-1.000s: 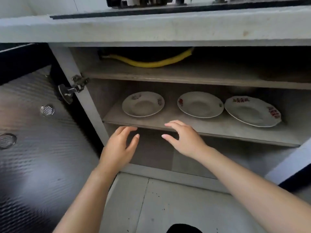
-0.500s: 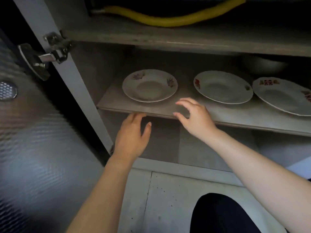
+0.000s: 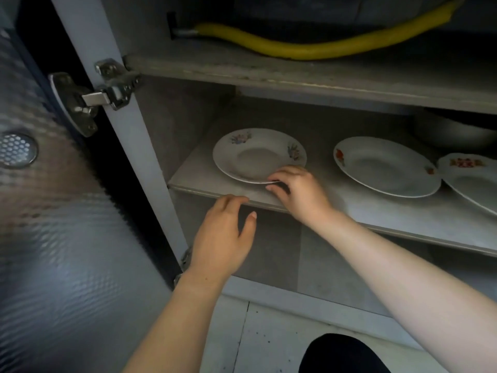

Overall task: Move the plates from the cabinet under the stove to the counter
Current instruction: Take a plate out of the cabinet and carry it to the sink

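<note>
No brand, label or writing can be read anywhere in the view; the only markings are the painted flower sprigs on the plates. Three white, glazed, round plates with shallow wells lie flat on the middle shelf of the open cabinet, a pale, matte, stone-patterned board; the left plate carries bluish-purple sprigs on its rim, the middle plate small red ones, and the right plate, cut by the frame edge, a red and yellow cluster, its rim just beside the middle plate's. The right hand reaches over the shelf's front edge, its fingers curled on the near rim of the left plate with the thumb below the edge; the rim looks slightly raised, though whether the pinch is closed cannot be told. The left hand hovers in front of the shelf edge, fingers loosely spread and holding nothing. Behind the middle plate sits a dull grey bowl, half in shadow. On the upper shelf a smooth yellow hose curves across; a shiny metal hinge joins the frame to the embossed, glossy door, which has a round perforated vent.
</note>
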